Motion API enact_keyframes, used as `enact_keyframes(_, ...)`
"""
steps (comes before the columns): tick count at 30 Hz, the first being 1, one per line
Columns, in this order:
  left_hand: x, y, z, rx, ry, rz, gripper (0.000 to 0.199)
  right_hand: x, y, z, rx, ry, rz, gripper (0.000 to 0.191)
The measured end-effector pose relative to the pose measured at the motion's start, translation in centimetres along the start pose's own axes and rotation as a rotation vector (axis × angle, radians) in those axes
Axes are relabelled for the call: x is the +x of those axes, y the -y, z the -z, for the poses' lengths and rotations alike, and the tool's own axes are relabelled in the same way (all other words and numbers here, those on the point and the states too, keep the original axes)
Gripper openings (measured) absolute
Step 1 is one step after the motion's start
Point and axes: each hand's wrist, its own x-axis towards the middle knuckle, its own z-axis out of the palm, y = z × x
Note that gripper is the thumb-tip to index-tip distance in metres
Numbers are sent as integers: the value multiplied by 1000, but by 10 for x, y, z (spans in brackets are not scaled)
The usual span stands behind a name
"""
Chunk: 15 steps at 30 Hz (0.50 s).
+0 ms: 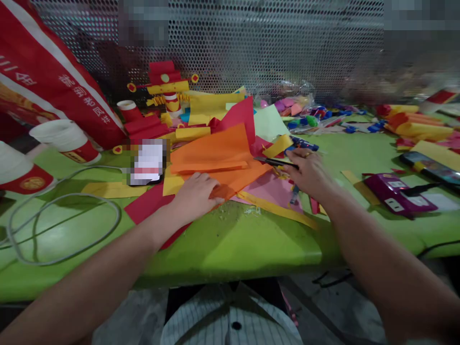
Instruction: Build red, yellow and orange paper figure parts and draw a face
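**Paper-cutting station: both hands on the paper pile**

While the left hand (196, 194) lies flat, fingers spread, pressing the orange paper (215, 158), the right hand (309, 172) has its grip closed around scissors (275, 161), blades at the sheet's right edge. Yellow strips (276, 211) and pink paper (266, 189) lie beneath. Crowding the green desk (230, 239): a grey cable (64, 225) at left, paper cups (64, 139), a purple box (398, 194) at right.

Both forearms bare, no sleeves in sight. Left hand (196, 194) without jewellery; right hand (309, 171) blurred, possible ring on one finger, hard to tell. Torso below: white shirt (230, 316), thin dark pinstripes, collar open, one dark button (236, 326).
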Motion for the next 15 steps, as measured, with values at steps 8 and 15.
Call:
enact_keyframes(8,3,4,4,-134,7,20,17,56,82,22,-33,264,287,30)
enact_keyframes(15,-2,6,11,-229,78,40,10,99,114,-13,12,656,205,21)
